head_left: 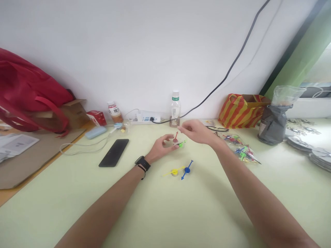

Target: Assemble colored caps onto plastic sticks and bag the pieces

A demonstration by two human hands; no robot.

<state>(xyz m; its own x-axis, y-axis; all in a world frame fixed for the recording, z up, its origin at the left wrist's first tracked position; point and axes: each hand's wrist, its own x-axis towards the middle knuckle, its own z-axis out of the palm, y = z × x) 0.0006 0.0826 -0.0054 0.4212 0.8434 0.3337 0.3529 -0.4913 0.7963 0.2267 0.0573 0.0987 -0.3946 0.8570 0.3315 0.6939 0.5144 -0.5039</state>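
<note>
My left hand (162,147) rests on the table, thumb and fingers apart and curved beside a red arrow spinner (176,140) on a clear base. Its thumb tip is at a green arrow spinner (181,144), but firm contact cannot be told. Over these two, my right hand (194,131) is raised with fingers curled together, fingertips close to the red arrow's tip. Whether anything is pinched there is hidden. Nearer to me, a yellow arrow spinner (174,172) and a blue arrow spinner (187,170) stand side by side on clear round bases.
Bagged coloured spinner parts (243,151) lie beyond my right forearm. A bottle (175,110) and a power strip (146,117) with a black cable stand along the wall. A black phone (114,153) lies left; a striped bag (241,111) and grey bag (273,125) are right.
</note>
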